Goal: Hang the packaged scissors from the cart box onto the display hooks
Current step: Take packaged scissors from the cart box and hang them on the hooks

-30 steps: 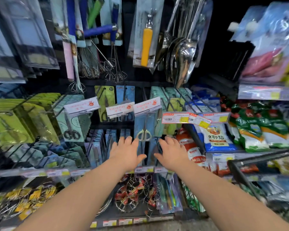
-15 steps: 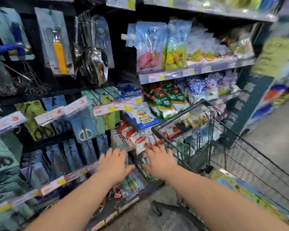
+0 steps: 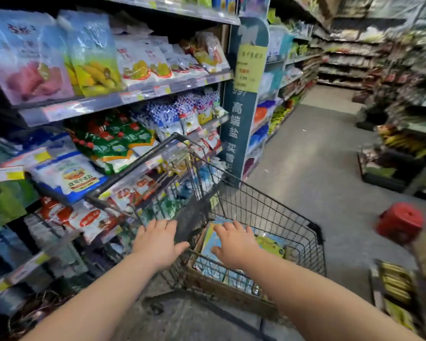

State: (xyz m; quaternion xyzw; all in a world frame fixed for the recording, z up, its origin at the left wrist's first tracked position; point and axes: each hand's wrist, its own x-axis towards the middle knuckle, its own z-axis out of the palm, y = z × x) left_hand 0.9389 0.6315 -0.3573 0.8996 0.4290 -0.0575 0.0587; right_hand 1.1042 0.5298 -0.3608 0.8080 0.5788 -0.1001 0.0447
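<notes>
A black wire shopping cart (image 3: 268,212) stands beside the shelves, with a brown cardboard box (image 3: 207,283) inside it. Blue and yellow packages (image 3: 271,243) lie in the box; the scissors in them are too blurred to make out. My left hand (image 3: 158,242) hovers with straight fingers at the cart's left edge, holding nothing. Above the box, my right hand (image 3: 234,244) is spread flat and empty. The scissors display hooks are out of view to the left.
Shelves (image 3: 123,97) of bagged food run along the left. A dark sign pillar (image 3: 244,94) stands just beyond the cart. A red object (image 3: 401,221) sits at the right, with low displays (image 3: 399,291) below it. Grey aisle floor (image 3: 317,156) stretches ahead.
My view swung right, from the scissors hooks to the cart. Both empty hands moved away from the display and now hover at the cart's box.
</notes>
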